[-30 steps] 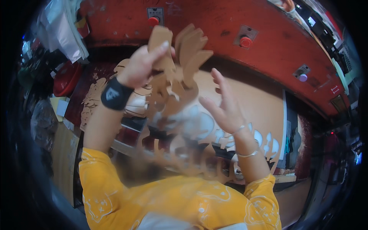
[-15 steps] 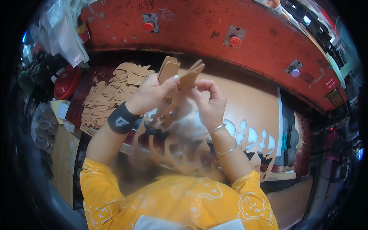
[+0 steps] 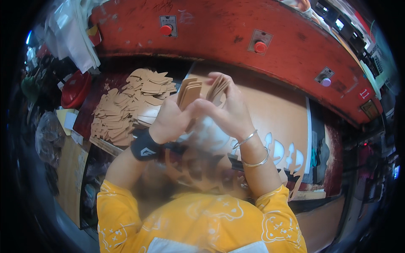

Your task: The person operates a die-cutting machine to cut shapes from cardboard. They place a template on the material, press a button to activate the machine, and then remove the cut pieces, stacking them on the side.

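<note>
In my left hand (image 3: 170, 120) is a small stack of tan die-cut pieces (image 3: 190, 93), thin and flat, their ends standing up past the fingers. My right hand (image 3: 234, 110) grips a second fanned stack of tan cut pieces (image 3: 217, 87) between fingers and palm. The two hands meet at the thumbs, over the cut sheet. To the left of my left hand lies a large loose pile of similar tan pieces (image 3: 120, 109). Beneath my forearms hangs a tan sheet skeleton with shaped holes (image 3: 295, 177), partly blurred.
A red machine beam (image 3: 211, 31) with red push buttons (image 3: 260, 47) spans the far side. The tan sheet or board (image 3: 278, 101) extends right under it. A red bowl-like container (image 3: 76, 89) and a white cloth or bag (image 3: 69, 38) sit at the left.
My right hand has turned and closed more around its stack, fingers now curled behind it. My left hand has shifted slightly right and nearer me; both thumbs have come together.
</note>
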The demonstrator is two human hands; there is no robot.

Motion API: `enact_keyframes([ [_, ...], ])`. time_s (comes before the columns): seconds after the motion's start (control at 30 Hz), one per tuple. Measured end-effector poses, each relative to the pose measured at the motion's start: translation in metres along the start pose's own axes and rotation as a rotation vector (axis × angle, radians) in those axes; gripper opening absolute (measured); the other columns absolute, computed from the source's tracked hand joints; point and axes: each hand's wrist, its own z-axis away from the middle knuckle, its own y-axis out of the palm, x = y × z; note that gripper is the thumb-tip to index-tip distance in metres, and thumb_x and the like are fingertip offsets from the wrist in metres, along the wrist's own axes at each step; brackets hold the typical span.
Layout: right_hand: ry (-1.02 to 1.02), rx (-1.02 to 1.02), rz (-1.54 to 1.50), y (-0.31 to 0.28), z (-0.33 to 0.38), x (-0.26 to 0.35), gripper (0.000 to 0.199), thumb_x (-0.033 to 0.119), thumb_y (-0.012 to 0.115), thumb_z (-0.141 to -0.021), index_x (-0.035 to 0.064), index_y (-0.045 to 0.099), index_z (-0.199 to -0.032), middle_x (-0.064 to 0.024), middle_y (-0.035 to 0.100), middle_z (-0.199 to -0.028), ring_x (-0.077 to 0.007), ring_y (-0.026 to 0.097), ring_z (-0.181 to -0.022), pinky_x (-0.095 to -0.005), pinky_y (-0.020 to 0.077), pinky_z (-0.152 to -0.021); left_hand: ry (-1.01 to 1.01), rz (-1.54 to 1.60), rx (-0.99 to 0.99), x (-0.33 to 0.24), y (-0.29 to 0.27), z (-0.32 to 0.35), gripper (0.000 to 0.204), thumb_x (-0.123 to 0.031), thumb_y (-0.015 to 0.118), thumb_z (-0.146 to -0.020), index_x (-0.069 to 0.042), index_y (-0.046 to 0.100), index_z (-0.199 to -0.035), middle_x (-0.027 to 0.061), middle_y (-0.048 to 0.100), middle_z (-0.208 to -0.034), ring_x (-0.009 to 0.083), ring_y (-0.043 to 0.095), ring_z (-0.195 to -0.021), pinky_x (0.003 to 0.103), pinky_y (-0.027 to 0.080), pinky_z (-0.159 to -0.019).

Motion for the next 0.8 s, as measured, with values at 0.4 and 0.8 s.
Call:
enact_keyframes([
  [0.4, 0.201, 0.126, -0.507, 0.026, 0.004, -0.010, 0.040, 0.007, 0.064, -0.086, 0.0040, 0.045, -0.121, -0.0087, 0.055, -0.109, -0.0139, 0.055, -0.099, -0.0279, 0.0482, -0.085, -0.150, 0.061, 0.066, 0.009, -0.080, 0.004, 0.030, -0.021, 0.059, -0.093, -0.002, 0.059, -0.117, 0.0046, 0.065, -0.103, 0.0113, 0.061, -0.091, 0.027, 0.049, -0.079],
  [0.8, 0.469, 0.054, -0.192, -0.085, 0.054, -0.085, 0.016, 0.002, 0.056, -0.090, 0.0013, 0.056, -0.107, -0.0067, 0.059, -0.103, -0.0139, 0.057, -0.096, -0.0285, 0.0473, -0.088, 0.154, -0.820, -0.465, 0.084, -0.311, -0.001, 0.025, -0.014, 0.057, -0.091, -0.005, 0.062, -0.114, 0.0012, 0.065, -0.094, 0.0097, 0.058, -0.085, 0.027, 0.047, -0.079],
])
